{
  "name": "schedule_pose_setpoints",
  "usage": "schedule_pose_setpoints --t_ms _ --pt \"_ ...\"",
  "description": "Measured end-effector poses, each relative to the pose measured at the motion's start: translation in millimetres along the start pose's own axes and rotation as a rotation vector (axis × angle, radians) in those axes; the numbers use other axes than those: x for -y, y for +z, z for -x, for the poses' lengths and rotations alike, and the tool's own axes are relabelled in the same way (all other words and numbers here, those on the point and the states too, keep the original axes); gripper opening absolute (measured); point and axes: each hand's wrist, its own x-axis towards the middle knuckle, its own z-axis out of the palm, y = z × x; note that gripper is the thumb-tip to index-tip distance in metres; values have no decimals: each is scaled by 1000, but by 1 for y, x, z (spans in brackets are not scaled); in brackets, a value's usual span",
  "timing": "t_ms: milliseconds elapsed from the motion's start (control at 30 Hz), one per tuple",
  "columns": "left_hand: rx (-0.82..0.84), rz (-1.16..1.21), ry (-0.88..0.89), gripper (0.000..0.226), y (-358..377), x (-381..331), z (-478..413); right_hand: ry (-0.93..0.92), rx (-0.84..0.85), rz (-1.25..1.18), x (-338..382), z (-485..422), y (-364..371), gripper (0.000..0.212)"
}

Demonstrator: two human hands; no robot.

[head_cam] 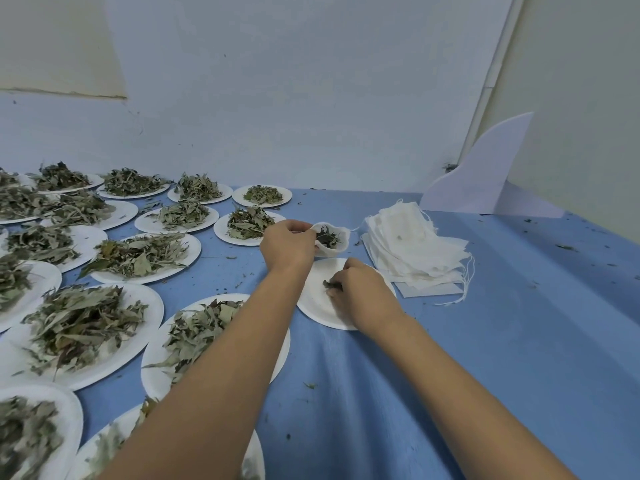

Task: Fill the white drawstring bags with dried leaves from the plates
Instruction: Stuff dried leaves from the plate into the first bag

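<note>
My left hand (286,244) pinches the rim of a white drawstring bag (338,249), holding its mouth open toward me; dark dried leaves (327,238) show inside it. Just below the bag lies a nearly bare white plate (313,299). My right hand (360,292) rests on that plate with its fingers closed around a small clump of dried leaves (330,285). A stack of flat white drawstring bags (412,245) sits to the right of the plate, strings trailing off its near corner.
Several white plates heaped with dried leaves (138,254) cover the left half of the blue table (502,341). Leaf crumbs are scattered on the cloth. A white curved board (485,174) stands at the back right by the wall.
</note>
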Motion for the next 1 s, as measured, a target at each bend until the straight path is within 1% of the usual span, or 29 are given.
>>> schedule_pose_setpoints --t_ms 200,300,367,400,533,567,600,667,767,833,933,1000 --pt "9 2 7 8 1 1 -1 -33 -61 99 1 -3 4 28" --pt "11 2 11 9 1 2 0 -45 -80 67 -1 -2 7 27" --pt "10 -6 13 9 2 2 0 -21 -141 -77 -4 -2 2 27" --pt "11 -9 16 8 3 2 0 0 -201 -176 -6 -1 -4 25" --pt "14 -16 27 7 3 2 0 95 -428 -635 -11 1 -33 16" --pt "21 -20 30 7 3 2 1 109 -458 -702 -10 2 -37 15" --pt "34 -23 34 6 3 2 3 114 -474 -718 -9 1 -40 14" --pt "72 -19 43 5 3 3 6 95 -458 -639 -6 -1 -42 17" --pt "137 -42 83 3 3 3 10 43 -358 -375 1 -11 -40 22" --pt "169 -55 101 3 4 3 11 60 -314 -239 4 -21 -40 22" --pt "272 17 64 12 5 2 12 169 -261 -187 6 -29 -42 20" --pt "357 63 37 17 4 2 12 237 -276 -266 4 -31 -43 30"
